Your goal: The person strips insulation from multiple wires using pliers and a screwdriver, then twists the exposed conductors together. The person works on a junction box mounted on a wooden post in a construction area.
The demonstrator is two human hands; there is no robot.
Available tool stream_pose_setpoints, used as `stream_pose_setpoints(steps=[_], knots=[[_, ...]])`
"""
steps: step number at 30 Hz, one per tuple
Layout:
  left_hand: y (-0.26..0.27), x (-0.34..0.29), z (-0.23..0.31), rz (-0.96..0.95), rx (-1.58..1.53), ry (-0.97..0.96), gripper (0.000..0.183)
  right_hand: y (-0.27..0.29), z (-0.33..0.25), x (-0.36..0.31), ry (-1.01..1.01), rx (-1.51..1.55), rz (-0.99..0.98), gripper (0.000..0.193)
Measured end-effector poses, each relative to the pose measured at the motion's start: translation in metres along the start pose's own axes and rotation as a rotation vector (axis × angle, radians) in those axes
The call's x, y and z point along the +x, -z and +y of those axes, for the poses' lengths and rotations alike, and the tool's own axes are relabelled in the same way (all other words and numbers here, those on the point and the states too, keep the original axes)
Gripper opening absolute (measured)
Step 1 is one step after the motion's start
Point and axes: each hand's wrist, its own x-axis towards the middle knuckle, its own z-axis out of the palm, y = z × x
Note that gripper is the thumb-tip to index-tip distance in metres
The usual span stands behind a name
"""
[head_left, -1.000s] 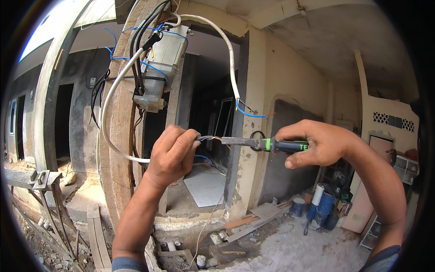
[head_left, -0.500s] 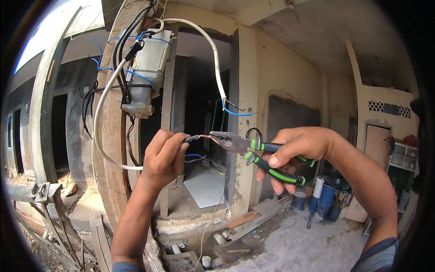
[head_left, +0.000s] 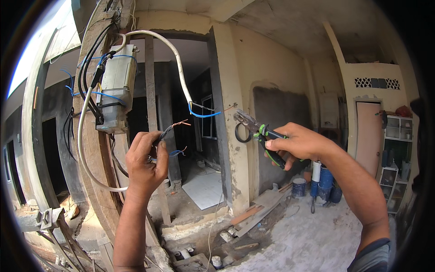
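My left hand (head_left: pixel 147 156) is closed around black-insulated wires (head_left: pixel 166 133), pinching them between thumb and fingers. Their stripped ends, bare twisted copper (head_left: pixel 181 123), stick out to the right. Blue wires with bare tips (head_left: pixel 176 153) come out just below the same hand. In my right hand (head_left: pixel 299 145) are combination pliers (head_left: pixel 252 124) with black and green handles, their jaws pointing up and left, apart from the copper. A black ring (head_left: pixel 243 133) hangs beside the pliers' jaws; what holds it is hidden. Above, a white cable (head_left: pixel 180 68) ends in loose blue and dark wires (head_left: pixel 206 114).
A meter-like box (head_left: pixel 118 79) is fixed to a wooden post (head_left: pixel 97 149) at the left, with black cables around it. Behind stands a doorway with a white floor slab (head_left: pixel 202 187). Planks (head_left: pixel 260 213), blue containers (head_left: pixel 325 181) and a shelf unit (head_left: pixel 393 158) are at the right.
The pliers have come off the copper ends and moved right and up, away from the left hand. The left hand still holds the wires. The whole view has shifted slightly.
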Motion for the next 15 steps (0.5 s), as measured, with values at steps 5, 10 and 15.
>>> stream_pose_setpoints(steps=[5, 10, 15], knots=[[-0.004, -0.001, 0.003, -0.034, -0.015, 0.057, 0.012, -0.019, 0.015, 0.017, 0.049, -0.04, 0.033, 0.042], [0.003, -0.005, 0.009, -0.121, -0.003, 0.055, 0.008, -0.03, 0.025, 0.024, 0.131, 0.062, 0.026, 0.041], [0.018, 0.016, 0.003, -0.161, -0.041, 0.038, 0.016, -0.029, 0.021, 0.028, 0.12, 0.076, 0.011, 0.038]])
